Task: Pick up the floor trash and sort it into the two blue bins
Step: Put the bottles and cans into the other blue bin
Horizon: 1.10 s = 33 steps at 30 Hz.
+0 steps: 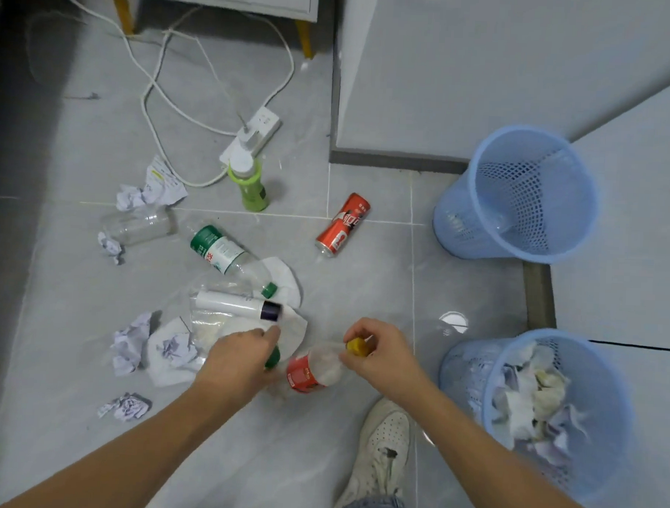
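Right hand (379,353) has its fingers pinching the yellow cap end of a clear bottle with a red label (313,372), down by the floor. Left hand (240,359) is curled over something with a green cap (273,358), though I can't tell how tight. The near blue bin (537,412) holds crumpled paper, the far blue bin (520,192) looks bare. A red can (343,225), a green-label bottle (226,255) and paper wads (130,342) lie on the floor.

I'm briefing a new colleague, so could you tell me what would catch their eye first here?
Probably the two hands low in the middle: the right hand pinches a yellow-capped bottle, while the left hand reaches something green. Next, the red can lying on the floor, and the paper-filled bin at right.
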Motion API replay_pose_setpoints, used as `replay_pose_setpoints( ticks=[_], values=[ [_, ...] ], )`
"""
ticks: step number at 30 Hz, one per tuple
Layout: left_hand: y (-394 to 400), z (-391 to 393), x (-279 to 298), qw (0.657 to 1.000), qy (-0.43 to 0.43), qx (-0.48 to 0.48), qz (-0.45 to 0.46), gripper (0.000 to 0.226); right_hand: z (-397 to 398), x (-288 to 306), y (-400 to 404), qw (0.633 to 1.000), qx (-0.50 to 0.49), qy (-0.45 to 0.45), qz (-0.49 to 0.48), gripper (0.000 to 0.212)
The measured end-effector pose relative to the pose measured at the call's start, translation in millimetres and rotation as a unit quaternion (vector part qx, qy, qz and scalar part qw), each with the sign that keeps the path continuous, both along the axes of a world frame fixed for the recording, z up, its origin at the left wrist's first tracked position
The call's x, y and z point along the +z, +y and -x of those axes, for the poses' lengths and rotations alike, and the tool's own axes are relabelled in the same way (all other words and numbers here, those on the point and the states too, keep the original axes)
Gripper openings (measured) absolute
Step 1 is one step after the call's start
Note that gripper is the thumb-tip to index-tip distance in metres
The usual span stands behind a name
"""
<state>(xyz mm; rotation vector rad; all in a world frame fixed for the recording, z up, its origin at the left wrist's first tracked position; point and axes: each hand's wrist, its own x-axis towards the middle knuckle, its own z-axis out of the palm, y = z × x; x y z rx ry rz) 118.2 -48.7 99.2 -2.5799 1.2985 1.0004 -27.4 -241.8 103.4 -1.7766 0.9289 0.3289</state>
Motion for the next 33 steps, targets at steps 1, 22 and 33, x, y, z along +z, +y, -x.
replay_pose_setpoints(
  ticks=[1, 22, 33],
  values=[
    [8, 0, 18, 1.0, 0.007, 0.017, 0.021, 0.031, 3, 17, -4, 1.0, -0.003, -0.01, 0.025, 0.019],
    [-347, -3, 225, 0.89, 0.088, 0.149, 0.423, 0.033, 25, 195, -298, 0.898, -0.277, -0.145, 0.308, 0.025],
    [-427, -6, 90, 0.968, 0.004, -0.041, 0.248, 0.037, 15, 71, -323, 0.936, -0.124, -0.027, 0.329, 0.013]
  ],
)
